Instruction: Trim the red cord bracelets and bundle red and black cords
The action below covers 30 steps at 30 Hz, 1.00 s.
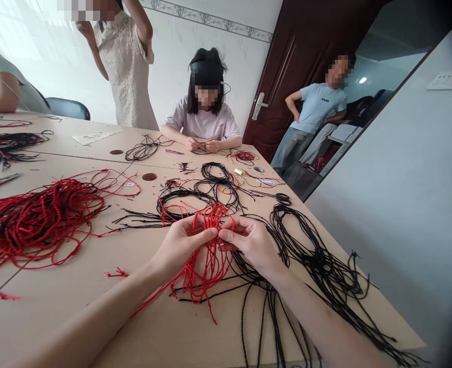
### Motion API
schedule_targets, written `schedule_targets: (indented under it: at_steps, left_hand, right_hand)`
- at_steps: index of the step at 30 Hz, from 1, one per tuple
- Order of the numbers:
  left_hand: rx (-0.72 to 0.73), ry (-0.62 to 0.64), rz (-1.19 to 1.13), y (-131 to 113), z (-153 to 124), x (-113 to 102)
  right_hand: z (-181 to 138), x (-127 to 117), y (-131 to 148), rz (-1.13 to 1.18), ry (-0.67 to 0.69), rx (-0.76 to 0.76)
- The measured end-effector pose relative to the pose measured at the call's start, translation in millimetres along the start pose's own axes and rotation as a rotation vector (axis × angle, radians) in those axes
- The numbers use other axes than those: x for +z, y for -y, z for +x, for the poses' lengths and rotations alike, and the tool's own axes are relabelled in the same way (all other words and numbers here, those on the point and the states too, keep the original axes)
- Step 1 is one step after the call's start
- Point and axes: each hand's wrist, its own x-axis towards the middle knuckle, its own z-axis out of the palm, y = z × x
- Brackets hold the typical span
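Tan table (203,342), crowded with cord, and that crowding is the first danger I see: the big red-and-black heap (49,220) sprawls over the left, and any red strand of mine straying that way could get lost in it. Closer trouble on the right: a black bundle (249,268) lies below my right hand (252,243), so a low sweep might hook its strands into the red ones. Smaller again, a red tail (153,296) runs near-left toward my left forearm (107,306); lean on that and everything could be tugged crooked. Last, the grip itself: my fingers pinch the red cord bundle (213,255) from both sides, left hand (182,240) and right almost meeting thumb to thumb, and if either pinch slackens, strands could slide out of line.

And the bundle, here above the near middle of the table: bright red, gathered close where I pinch, a ruffle of short loops on the far side, longer, looser loops drooping on the near side. Braided or twisted, I can't tell. Small lumps, probably knots, dot the loops, and one loose end (213,314) pokes out nearest me.
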Motion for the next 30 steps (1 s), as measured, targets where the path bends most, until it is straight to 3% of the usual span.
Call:
schedule_targets:
  at_steps: [8, 13, 21, 30]
  left_hand:
    - [0.026, 0.031, -0.078, -1, 0, 1]
    - [0.056, 0.016, -0.084, 0, -4, 2]
    - [-0.006, 0.007, -0.093, 4, -3, 1]
    - [0.033, 0.017, -0.114, 3, -3, 2]
  right_hand:
    - [-3, 2, 3, -0.06, 0.055, -0.047]
    - [-6, -1, -5, -0.217, 0.004, -0.108]
    - [1, -10, -22, -0.167, -0.125, 0.05]
    - [1, -6, -22, -0.181, -0.104, -0.002]
